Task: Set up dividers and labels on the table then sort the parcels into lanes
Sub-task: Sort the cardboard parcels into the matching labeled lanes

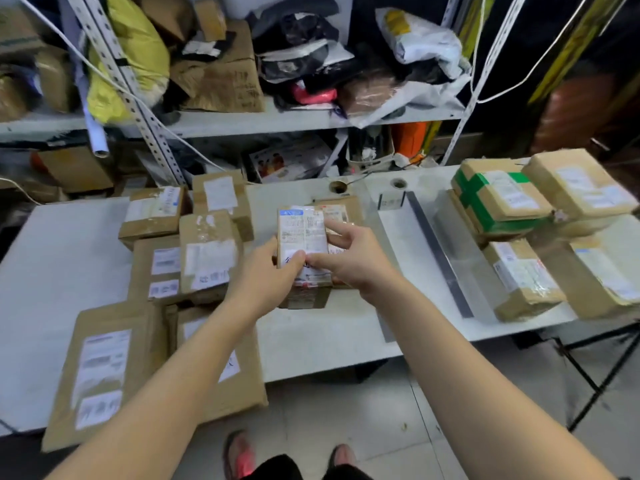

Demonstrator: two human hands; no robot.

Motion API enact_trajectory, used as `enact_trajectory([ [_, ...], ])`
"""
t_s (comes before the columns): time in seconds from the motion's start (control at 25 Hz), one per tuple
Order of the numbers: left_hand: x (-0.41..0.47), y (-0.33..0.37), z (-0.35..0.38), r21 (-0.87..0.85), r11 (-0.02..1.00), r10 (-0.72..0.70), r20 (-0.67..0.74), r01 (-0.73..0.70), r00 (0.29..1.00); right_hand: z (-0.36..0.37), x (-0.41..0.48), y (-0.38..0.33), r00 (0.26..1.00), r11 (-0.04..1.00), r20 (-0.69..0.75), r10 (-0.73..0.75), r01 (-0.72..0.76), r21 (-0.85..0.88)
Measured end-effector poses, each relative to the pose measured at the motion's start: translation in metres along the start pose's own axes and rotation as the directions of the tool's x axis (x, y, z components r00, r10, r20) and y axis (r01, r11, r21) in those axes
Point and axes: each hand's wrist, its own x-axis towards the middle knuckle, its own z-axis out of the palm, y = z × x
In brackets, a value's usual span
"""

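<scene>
Left hand (266,275): grips the near left edge of the small parcel (301,233).
Right hand (349,258): pinches its near right corner, index finger straight.
Small parcel: mid-surface (69,258), label up.
Left pile (207,251): brown parcels, just beside it.
Divider strip (438,251): right, running near to far.
Right group (502,202): boxes beyond the strip.

Both arms outstretched, left hand (266,273) gripping parcel (302,233), right hand (351,259) holding it, forefinger extended

Parcel stockroom: labelled cardboard parcels (207,254) on a white table (69,258), package-crammed metal shelving (263,120) behind.
</scene>
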Motion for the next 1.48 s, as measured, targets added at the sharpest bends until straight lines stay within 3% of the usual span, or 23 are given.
enact_trajectory([
  [0.36,-0.019,-0.03,0.118,-0.078,0.99,-0.104,0.147,0.116,0.984,-0.059,-0.015,0.105,0.977,0.978,-0.038,0.21,-0.21,0.005],
  [0.52,-0.012,-0.053,0.142,-0.155,0.976,-0.12,0.198,0.152,0.973,-0.06,-0.013,0.14,0.981,0.982,-0.083,0.178,-0.182,-0.056],
  [0.8,0.001,-0.085,0.166,-0.143,0.971,-0.159,0.217,0.192,0.963,-0.056,-0.007,0.17,0.98,0.976,-0.076,0.185,-0.192,-0.098],
  [1.0,0.007,-0.088,0.166,-0.148,0.964,-0.189,0.201,0.221,0.961,-0.054,0.001,0.167,0.985,0.942,-0.05,0.164,-0.171,-0.289],
  [1.16,0.008,-0.081,0.142,0.023,0.983,-0.184,0.263,0.184,0.947,-0.047,0.008,0.143,0.984,0.879,-0.084,0.156,-0.177,-0.442],
  [1.28,0.012,-0.074,0.099,0.226,0.965,-0.169,0.167,0.129,0.971,-0.036,0.016,0.105,0.995,0.817,-0.091,0.033,-0.079,-0.571],
  [1.4,0.008,-0.063,0.043,0.524,0.851,-0.076,0.05,0.039,0.996,-0.015,0.033,0.069,0.995,0.729,0.029,-0.095,0.089,-0.679],
  [1.48,0.005,-0.057,0.006,0.619,0.785,-0.039,-0.009,0.036,0.999,0.004,0.049,0.052,0.983,0.635,0.123,-0.134,0.181,-0.751],
])
